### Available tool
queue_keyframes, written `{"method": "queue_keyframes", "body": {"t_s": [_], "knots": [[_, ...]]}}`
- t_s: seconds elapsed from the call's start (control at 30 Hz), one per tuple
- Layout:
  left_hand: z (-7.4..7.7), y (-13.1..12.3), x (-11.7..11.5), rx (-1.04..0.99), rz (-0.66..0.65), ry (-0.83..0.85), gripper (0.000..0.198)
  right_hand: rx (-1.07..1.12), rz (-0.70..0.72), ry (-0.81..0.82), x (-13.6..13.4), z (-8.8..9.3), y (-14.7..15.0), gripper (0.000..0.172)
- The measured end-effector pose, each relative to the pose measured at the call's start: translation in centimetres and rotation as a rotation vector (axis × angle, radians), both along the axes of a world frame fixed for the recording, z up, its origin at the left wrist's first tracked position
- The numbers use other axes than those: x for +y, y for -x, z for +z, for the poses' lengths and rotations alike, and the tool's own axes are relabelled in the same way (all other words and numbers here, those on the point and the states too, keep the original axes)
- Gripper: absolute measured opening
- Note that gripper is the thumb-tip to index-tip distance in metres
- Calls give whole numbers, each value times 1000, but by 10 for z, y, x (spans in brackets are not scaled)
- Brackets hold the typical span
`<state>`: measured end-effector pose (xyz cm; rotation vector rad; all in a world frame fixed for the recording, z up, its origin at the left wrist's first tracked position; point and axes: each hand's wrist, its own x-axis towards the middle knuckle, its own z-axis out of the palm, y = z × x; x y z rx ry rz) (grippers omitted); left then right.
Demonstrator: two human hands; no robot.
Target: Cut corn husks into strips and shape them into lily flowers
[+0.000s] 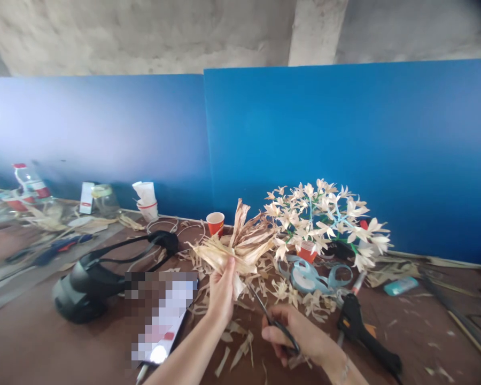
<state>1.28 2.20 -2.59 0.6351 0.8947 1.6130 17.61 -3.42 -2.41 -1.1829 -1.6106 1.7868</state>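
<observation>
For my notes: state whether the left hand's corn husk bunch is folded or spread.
Spread: the dried corn husk strips fan outward above the left hand.

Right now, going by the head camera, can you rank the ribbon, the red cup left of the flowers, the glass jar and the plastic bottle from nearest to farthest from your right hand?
From the right hand, nearest first:
1. Ribbon, just ahead, slightly right
2. Red cup, ahead and left, by the wall
3. Glass jar, farther left, by the wall
4. Plastic bottle, far left, by the wall
</observation>
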Motion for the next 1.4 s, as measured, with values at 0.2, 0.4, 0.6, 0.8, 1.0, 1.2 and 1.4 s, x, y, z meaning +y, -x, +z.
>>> {"method": "queue_keyframes", "body": {"t_s": [0.2,0.4,0.6,0.8,1.0,1.2,1.4], "knots": [[1,-9,-13,57,-11,-43,55,99,-29,-43,-5,-11,21,42],[3,-14,-16,77,37,-34,56,145,-127,-15,-8,-10,31,45],[2,-14,-16,64,59,-27,56,164,-138,1,-9,-8,33,47],[-1,-13,-14,83,60,-43,56,171,-148,-8,-9,-9,35,49],[-1,-13,-12,87,73,-19,57,182,-140,-53,-7,-11,34,47],[-2,-12,-11,71,77,-29,55,161,-123,-112,-8,-10,32,43],[-4,-10,-9,99,32,-35,54,116,-129,-137,-6,-13,27,39]]}}
